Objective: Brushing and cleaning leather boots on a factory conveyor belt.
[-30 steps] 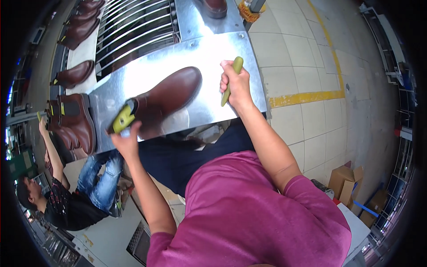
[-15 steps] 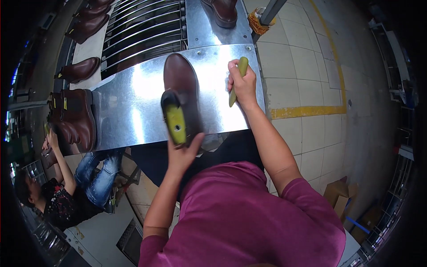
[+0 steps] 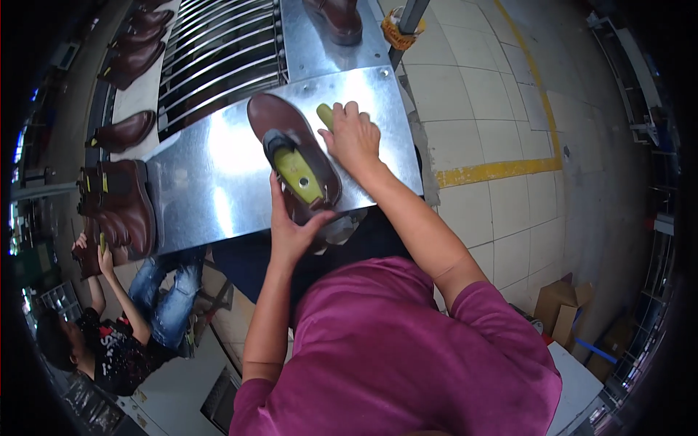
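Note:
A brown leather ankle boot lies at the near edge of the metal tabletop, toe pointing away from me. Inside its opening shows a yellow-green shoe last with a round hole. My left hand grips the boot's heel end, thumb on the right and fingers on the left; part of the grip is hidden. To the right of the boot, my right hand is palm down above the tabletop. An olive-green stick-like tool sticks out between its thumb and fingers, the rest of it covered by the hand.
The shiny metal tabletop adjoins a roller rack. Several brown boots stand along the left, and another boot stands at the far end. A co-worker sits at lower left. A metal post rises beyond the right edge.
My right hand has moved left toward the boot with the green tool and turned palm down. The boot has tilted, its heel end swinging right, with my left hand still on it.

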Action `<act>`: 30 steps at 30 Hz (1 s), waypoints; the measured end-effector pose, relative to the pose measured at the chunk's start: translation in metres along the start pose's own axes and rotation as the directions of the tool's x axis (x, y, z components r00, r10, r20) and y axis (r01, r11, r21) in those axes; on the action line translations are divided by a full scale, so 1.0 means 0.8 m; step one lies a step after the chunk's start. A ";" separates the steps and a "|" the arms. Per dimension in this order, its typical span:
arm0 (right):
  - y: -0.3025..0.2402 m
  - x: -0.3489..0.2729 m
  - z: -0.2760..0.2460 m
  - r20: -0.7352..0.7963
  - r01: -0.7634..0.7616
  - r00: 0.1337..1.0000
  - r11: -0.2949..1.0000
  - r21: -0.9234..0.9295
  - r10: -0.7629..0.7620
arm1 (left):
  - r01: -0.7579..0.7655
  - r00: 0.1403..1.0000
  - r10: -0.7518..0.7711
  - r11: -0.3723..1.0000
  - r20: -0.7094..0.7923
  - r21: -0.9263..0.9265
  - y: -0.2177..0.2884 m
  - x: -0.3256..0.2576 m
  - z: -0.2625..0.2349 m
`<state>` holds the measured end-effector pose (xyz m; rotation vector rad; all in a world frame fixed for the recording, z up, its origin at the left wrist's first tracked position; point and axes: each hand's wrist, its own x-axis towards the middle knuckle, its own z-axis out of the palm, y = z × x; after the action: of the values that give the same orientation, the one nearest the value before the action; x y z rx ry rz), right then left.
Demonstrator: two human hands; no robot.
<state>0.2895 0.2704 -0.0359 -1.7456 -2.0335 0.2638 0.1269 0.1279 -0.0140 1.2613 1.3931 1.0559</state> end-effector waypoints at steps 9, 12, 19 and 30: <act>0.024 -0.072 -0.040 -0.321 0.393 0.907 0.824 0.408 -0.274 | 0.008 0.999 -0.018 0.965 -0.037 -0.261 -0.034 -0.011 -0.051; -0.005 -0.126 -0.055 -0.258 0.480 0.876 0.698 0.531 -0.407 | 0.048 0.987 -0.103 0.922 -0.124 -0.385 -0.034 -0.004 -0.055; -0.058 -0.092 -0.003 -0.128 0.127 0.991 0.611 0.781 -0.041 | 0.062 0.965 -0.144 0.936 -0.219 -0.345 -0.028 0.024 -0.068; -0.079 0.186 0.024 -0.439 0.196 0.888 0.752 0.629 0.136 | -0.128 0.798 0.026 0.983 -0.602 -0.128 -0.098 0.024 -0.173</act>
<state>0.2093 0.4060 0.0048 -1.1696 -1.3713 0.4465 -0.0239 0.1392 -0.0678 0.8944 1.6807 1.6938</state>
